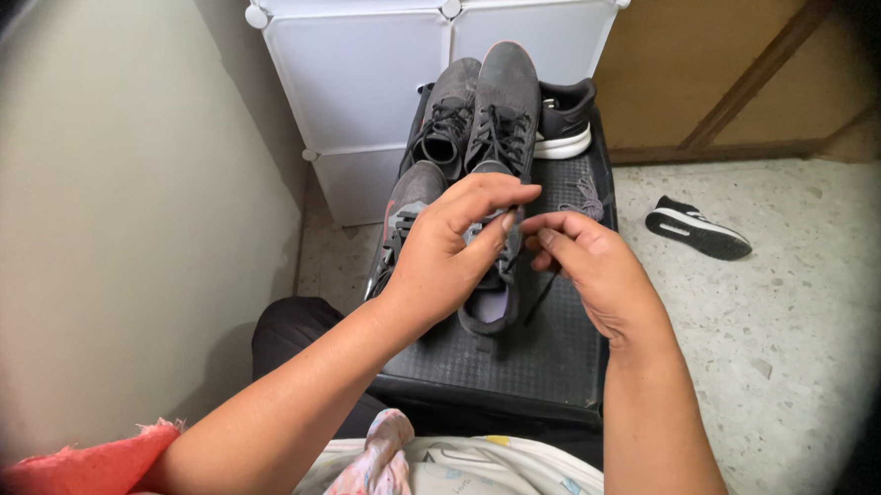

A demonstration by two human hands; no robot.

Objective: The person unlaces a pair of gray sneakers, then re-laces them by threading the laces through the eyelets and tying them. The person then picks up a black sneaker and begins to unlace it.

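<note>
- The left hand (447,250) lies over the middle of a grey sneaker (488,297); its thumb and forefinger are pressed together near the top of the shoe's lacing, but what they pinch is hidden by the fingers.
- The right hand (590,267) is just beside it, with the fingertips closed on a thin black lace (540,293) that hangs down from them beside the shoe.
- This grey sneaker rests on a black box-like surface (545,356) in front of the person. Its long axis runs away from the person; the open heel end is toward the camera and the toe points to the white cabinet (364,71).
- A second grey sneaker (403,201) lies to the left of it, partly under the left hand, with the same direction.
- Farther back, another grey pair (486,106) stands with the toes leaning up against the cabinet.
- A black shoe with white sole (567,119) is to the right of that pair.
- A separate black sneaker (697,229) lies on the speckled floor (784,322), well apart from the hands.
</note>
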